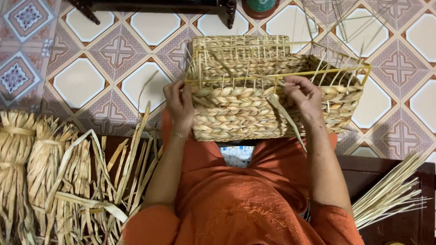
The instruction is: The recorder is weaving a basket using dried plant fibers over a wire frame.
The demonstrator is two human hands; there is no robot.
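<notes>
woven basket (pixel 254 113) on its side, long axis left-right

- The floor (pixel 81 81) is tiled, with pale octagons framed in brown and mauve squares bearing cross patterns.
- Dark turned furniture legs (pixel 230 11) stand at the top edge.
- A round brown base with a green centre (pixel 260 7) sits beside them.
- A dark wooden surface (pixel 399 227) fills the lower right.
- Light falls evenly, without hard shadows.
</notes>
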